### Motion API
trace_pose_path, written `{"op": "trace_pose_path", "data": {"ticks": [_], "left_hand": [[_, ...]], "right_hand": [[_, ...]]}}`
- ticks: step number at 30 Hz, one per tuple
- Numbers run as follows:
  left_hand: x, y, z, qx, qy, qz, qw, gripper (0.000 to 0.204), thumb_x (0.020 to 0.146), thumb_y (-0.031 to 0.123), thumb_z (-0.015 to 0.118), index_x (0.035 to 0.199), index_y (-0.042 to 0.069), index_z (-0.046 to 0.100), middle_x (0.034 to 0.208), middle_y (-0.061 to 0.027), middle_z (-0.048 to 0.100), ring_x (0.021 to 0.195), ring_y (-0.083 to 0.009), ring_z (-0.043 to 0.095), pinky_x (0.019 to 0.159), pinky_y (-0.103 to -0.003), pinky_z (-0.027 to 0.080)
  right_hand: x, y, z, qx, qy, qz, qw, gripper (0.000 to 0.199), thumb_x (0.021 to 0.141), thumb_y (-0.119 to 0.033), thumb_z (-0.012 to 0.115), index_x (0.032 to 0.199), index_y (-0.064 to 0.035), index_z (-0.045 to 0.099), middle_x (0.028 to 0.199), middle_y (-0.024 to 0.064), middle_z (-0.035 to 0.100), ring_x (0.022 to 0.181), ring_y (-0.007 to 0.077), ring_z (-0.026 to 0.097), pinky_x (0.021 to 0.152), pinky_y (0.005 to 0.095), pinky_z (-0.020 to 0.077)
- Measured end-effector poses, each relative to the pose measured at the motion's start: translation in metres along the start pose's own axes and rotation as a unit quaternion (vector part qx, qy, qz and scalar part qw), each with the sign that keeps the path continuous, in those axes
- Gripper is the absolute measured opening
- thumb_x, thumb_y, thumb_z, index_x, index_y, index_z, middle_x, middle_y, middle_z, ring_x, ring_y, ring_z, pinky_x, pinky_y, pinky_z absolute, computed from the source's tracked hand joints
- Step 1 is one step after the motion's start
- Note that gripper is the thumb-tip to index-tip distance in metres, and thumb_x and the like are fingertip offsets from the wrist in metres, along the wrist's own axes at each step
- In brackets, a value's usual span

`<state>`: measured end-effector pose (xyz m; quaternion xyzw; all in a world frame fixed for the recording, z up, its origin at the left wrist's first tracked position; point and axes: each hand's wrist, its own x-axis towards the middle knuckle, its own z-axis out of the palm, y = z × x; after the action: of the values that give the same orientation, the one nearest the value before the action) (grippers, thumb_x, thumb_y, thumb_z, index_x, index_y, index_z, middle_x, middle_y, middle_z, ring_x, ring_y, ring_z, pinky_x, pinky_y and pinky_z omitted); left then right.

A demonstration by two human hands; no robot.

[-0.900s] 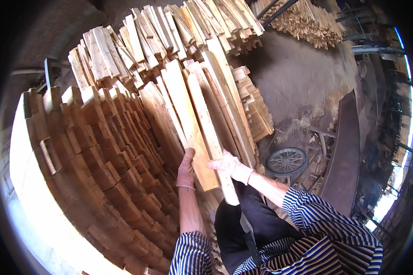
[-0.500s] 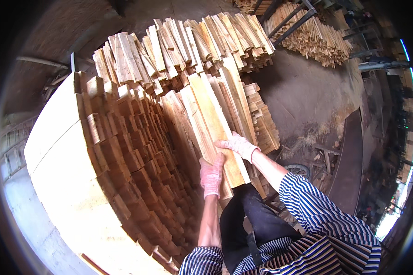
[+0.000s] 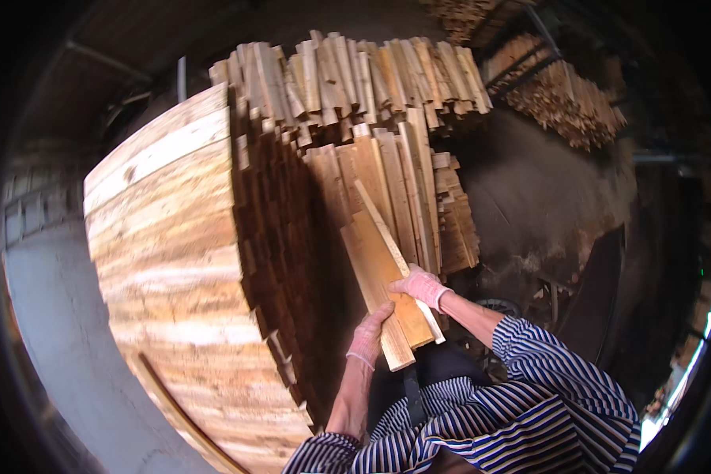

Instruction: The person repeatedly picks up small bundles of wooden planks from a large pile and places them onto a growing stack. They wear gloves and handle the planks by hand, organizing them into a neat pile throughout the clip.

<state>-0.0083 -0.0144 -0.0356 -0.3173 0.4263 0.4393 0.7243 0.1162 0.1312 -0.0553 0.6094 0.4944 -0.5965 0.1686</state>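
A small bundle of pale wooden boards [image 3: 376, 254] is held between my two hands, slanting from my lap up toward the lumber pile. My left hand [image 3: 369, 336], in a pink glove, is wrapped round the left edge near the close end. My right hand [image 3: 420, 286], gloved alike, grips the right side, its thumb over the top faces. One thin board [image 3: 383, 225] stands on edge at the bundle's right. Just beyond lies a pile of loose boards [image 3: 403, 182], partly hidden by the bundle.
A tall stack of boards [image 3: 174, 261] rises on the left, one narrow strip [image 3: 178, 407] lying across its top. Behind is another long stack [image 3: 347, 75]. More timber [image 3: 565, 95] sits at the far right, and a dark panel [image 3: 596, 288] leans at the right.
Both hands have drawn the boards nearer to my body, away from the pile. The boards have fanned apart, with one thin board now on edge. My view has shifted, showing more of the left stack's top.
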Motion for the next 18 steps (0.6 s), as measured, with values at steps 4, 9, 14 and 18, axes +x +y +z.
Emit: {"op": "trace_pose_path", "data": {"ticks": [4,9,14,18], "left_hand": [[-0.047,-0.002,0.013,0.163,0.062,0.113,0.978,0.057,0.083,0.022,0.082,0.125,-0.009,0.058,0.111,-0.0155,0.071,0.099,-0.0240,0.071,0.086,-0.033,0.058],[-0.126,0.022,0.080,0.533,0.182,0.157,0.811,0.071,0.072,0.046,0.079,0.117,-0.005,0.055,0.105,-0.0258,0.070,0.099,-0.0341,0.071,0.087,-0.041,0.054],[-0.192,0.033,0.097,0.588,0.135,0.246,0.759,0.082,0.073,0.046,0.081,0.135,0.003,0.051,0.118,-0.0247,0.067,0.112,-0.0361,0.065,0.096,-0.042,0.051],[-0.225,0.005,0.078,0.501,0.169,0.420,0.738,0.087,0.075,0.046,0.084,0.140,0.001,0.048,0.121,-0.0242,0.065,0.114,-0.0354,0.065,0.097,-0.040,0.052]], "right_hand": [[-0.035,0.012,0.010,-0.075,0.031,-0.087,0.993,0.064,0.082,-0.038,0.075,0.132,-0.0030,0.057,0.116,0.0174,0.070,0.107,0.0288,0.067,0.093,0.0385,0.0523],[-0.047,0.050,0.013,0.381,-0.205,-0.075,0.898,0.045,0.096,-0.033,0.069,0.130,-0.0056,0.061,0.117,0.0082,0.069,0.107,0.0210,0.066,0.094,0.0364,0.0548],[-0.041,0.047,0.001,0.481,-0.255,-0.129,0.829,0.033,0.100,-0.028,0.060,0.125,-0.0066,0.062,0.112,0.0059,0.069,0.102,0.0201,0.068,0.092,0.0348,0.0574],[-0.106,0.000,-0.029,0.348,-0.219,-0.338,0.846,0.027,0.098,-0.022,0.063,0.116,-0.0027,0.063,0.104,0.0068,0.069,0.097,0.0196,0.069,0.089,0.0361,0.0585]]}}
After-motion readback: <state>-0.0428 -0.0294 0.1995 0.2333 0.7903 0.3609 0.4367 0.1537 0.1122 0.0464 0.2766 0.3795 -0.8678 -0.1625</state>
